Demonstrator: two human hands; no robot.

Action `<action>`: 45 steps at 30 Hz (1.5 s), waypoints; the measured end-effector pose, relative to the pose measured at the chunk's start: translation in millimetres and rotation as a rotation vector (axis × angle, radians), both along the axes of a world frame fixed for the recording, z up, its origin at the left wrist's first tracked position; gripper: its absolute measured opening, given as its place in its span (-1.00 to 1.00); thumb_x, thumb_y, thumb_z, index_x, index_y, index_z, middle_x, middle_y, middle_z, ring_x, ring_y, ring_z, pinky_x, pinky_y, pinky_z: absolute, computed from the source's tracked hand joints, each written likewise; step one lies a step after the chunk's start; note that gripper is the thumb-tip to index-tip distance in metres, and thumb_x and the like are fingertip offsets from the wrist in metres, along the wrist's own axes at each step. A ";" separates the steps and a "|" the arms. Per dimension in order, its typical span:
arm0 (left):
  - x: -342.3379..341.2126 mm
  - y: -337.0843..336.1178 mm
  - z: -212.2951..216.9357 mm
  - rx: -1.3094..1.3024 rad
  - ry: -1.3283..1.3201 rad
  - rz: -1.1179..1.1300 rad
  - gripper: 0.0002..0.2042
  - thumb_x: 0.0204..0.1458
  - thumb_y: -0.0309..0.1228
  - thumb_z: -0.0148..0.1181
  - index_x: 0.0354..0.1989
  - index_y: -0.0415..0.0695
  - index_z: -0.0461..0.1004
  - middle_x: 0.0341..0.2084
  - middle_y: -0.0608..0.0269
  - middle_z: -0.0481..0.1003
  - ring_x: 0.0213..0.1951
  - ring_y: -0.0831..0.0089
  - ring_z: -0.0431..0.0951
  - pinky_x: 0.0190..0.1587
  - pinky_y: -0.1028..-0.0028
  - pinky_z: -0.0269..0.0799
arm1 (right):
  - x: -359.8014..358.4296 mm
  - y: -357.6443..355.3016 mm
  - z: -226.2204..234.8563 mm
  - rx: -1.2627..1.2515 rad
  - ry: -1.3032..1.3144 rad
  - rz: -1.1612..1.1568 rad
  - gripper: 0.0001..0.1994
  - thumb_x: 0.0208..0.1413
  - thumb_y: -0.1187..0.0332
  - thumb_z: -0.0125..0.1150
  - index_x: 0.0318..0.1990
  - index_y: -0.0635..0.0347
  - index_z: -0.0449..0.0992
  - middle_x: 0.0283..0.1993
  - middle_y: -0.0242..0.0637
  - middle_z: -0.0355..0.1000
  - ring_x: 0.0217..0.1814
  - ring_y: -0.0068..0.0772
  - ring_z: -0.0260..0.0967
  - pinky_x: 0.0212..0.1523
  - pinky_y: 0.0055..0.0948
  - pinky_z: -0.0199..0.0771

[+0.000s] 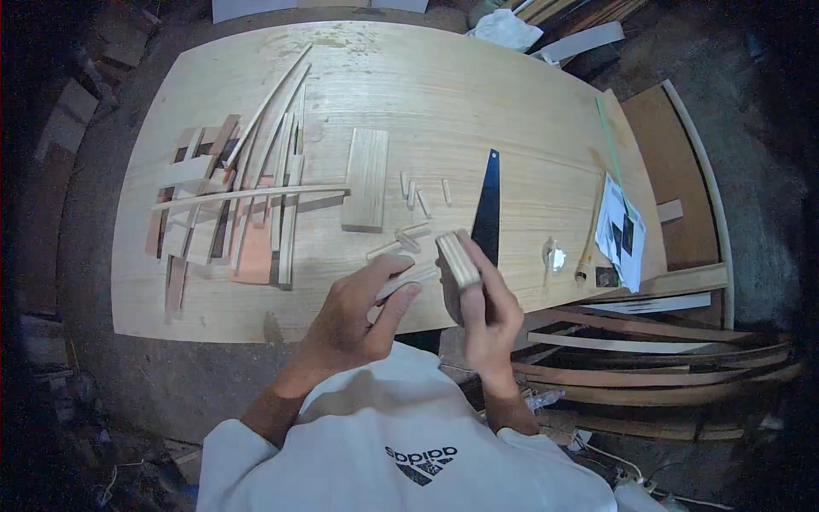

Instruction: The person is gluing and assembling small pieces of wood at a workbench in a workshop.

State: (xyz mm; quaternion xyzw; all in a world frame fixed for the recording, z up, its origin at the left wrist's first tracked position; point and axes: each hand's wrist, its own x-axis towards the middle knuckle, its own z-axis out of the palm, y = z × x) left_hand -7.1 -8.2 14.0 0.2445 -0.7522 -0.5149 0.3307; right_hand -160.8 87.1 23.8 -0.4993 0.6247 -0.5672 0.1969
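At the near edge of the wooden table, my left hand (363, 316) is closed on a small pale wood piece (408, 280), pinched between thumb and fingers. My right hand (490, 311) grips a small wooden block (459, 258), its layered end turned up, right beside the left hand's piece. Whether the two pieces touch is hard to tell. Just beyond my hands lie several short wooden sticks (415, 196). A thick rectangular wood block (365, 179) rests farther back to their left. The dark saw blade (487, 196) points away from me, its near end hidden behind my right hand.
Long thin wood strips (281, 154) and flat offcuts (188, 218) are piled on the table's left. Printed papers (620, 235), a small clear plastic item (554, 256) and a stick-like tool (587, 256) lie at the right edge. Wooden boards (657, 388) are stacked low to the right.
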 end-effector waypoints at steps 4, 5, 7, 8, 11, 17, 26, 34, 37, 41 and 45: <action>1.9 1.0 1.6 0.020 0.014 -0.008 -0.77 0.12 -0.48 0.12 -0.08 -0.31 0.39 -0.42 -0.14 0.50 -0.39 0.11 0.60 -0.39 0.32 0.49 | -4.7 -6.8 -0.6 0.005 0.273 -0.008 -0.51 0.00 0.63 0.09 0.18 0.46 0.36 -0.11 -0.08 0.47 -0.19 -0.45 0.37 -0.17 -0.55 0.35; 2.4 1.4 1.4 0.022 0.012 -0.010 -0.77 0.12 -0.48 0.12 -0.08 -0.31 0.39 -0.42 -0.14 0.50 -0.39 0.11 0.60 -0.39 0.32 0.49 | -3.6 -5.5 4.3 0.240 -0.010 0.008 -0.49 -0.04 0.62 0.11 0.17 0.48 0.36 -0.08 -0.06 0.48 -0.19 -0.43 0.39 -0.18 -0.55 0.36; 0.1 -1.5 0.6 0.037 0.017 -0.018 -0.78 0.12 -0.48 0.11 -0.09 -0.31 0.39 -0.46 -0.13 0.50 -0.45 0.21 0.60 -0.44 0.35 0.49 | -5.7 -0.9 -7.7 0.081 -0.107 -0.042 -0.47 -0.07 0.58 0.17 0.16 0.51 0.36 -0.04 -0.06 0.48 -0.17 -0.38 0.41 -0.19 -0.53 0.38; -0.5 -3.0 1.8 0.034 0.018 -0.021 -0.78 0.12 -0.48 0.11 -0.09 -0.31 0.39 -0.46 -0.13 0.50 -0.45 0.21 0.60 -0.44 0.35 0.49 | -6.6 0.1 -16.4 -0.110 0.019 -0.018 -0.47 -0.05 0.57 0.18 0.16 0.51 0.36 -0.03 -0.05 0.48 -0.14 -0.34 0.43 -0.15 -0.49 0.40; 2.8 -2.9 3.5 0.049 -0.023 -0.043 -0.79 0.13 -0.48 0.11 -0.10 -0.31 0.39 -0.49 -0.09 0.50 -0.51 0.29 0.56 -0.47 0.36 0.45 | -7.0 -6.0 -18.6 -0.197 0.501 -0.024 -0.46 -0.06 0.56 0.20 0.17 0.45 0.38 0.07 0.08 0.44 0.08 -0.09 0.42 0.09 -0.30 0.40; 1.0 -5.0 3.2 0.117 0.006 -0.027 -0.81 0.15 -0.47 0.08 -0.10 -0.28 0.39 -0.60 0.03 0.44 -0.62 0.36 0.45 -0.55 0.40 0.31 | 5.3 1.0 -3.8 0.040 -0.157 0.024 -0.60 0.26 0.48 0.03 0.24 0.34 0.34 -0.02 -0.22 0.47 -0.12 -0.55 0.37 -0.07 -0.55 0.39; 1.2 -8.5 -0.3 0.166 0.011 -0.070 -0.83 0.19 -0.45 0.06 -0.14 -0.30 0.41 -0.68 0.12 0.35 -0.66 0.52 0.30 -0.58 0.42 0.20 | -3.9 -9.8 -12.4 -0.038 -0.093 0.028 -0.53 0.10 0.59 -0.07 0.22 0.43 0.33 0.01 -0.06 0.46 -0.07 -0.45 0.38 -0.09 -0.52 0.39; -0.7 -4.5 10.3 0.115 -0.044 -0.056 -0.86 0.19 -0.44 0.06 -0.21 -0.29 0.42 -0.71 0.11 0.29 -0.67 0.48 0.29 -0.58 0.41 0.21 | -6.8 -13.1 -14.2 -0.089 0.187 0.080 -0.48 0.00 0.54 0.17 0.17 0.53 0.36 0.12 0.15 0.41 0.09 -0.01 0.40 0.14 -0.24 0.34; -2.9 -6.2 8.8 0.131 -0.008 -0.045 -0.87 0.18 -0.46 0.07 -0.23 -0.29 0.41 -0.70 0.07 0.30 -0.68 0.42 0.31 -0.58 0.39 0.21 | -3.5 -12.0 -11.7 0.027 0.050 0.008 -0.49 0.00 0.52 0.18 0.15 0.55 0.37 0.13 0.17 0.41 0.13 0.02 0.39 0.18 -0.22 0.32; -4.4 -8.2 6.2 0.055 -0.006 -0.035 -0.88 0.17 -0.47 0.07 -0.22 -0.29 0.41 -0.68 0.05 0.32 -0.67 0.38 0.34 -0.58 0.38 0.23 | -5.8 -15.4 -7.7 -0.218 0.254 0.082 -0.50 -0.01 0.58 0.16 0.16 0.51 0.38 0.13 0.12 0.42 0.06 -0.06 0.41 0.11 -0.29 0.36; -8.3 -8.6 5.8 0.108 0.009 -0.026 -0.88 0.16 -0.48 0.08 -0.22 -0.29 0.41 -0.66 0.03 0.34 -0.66 0.35 0.36 -0.57 0.38 0.24 | -7.7 -16.6 -3.1 -0.091 0.216 0.060 -0.50 0.00 0.54 0.22 0.16 0.50 0.38 0.10 0.16 0.43 0.04 -0.03 0.43 0.09 -0.27 0.38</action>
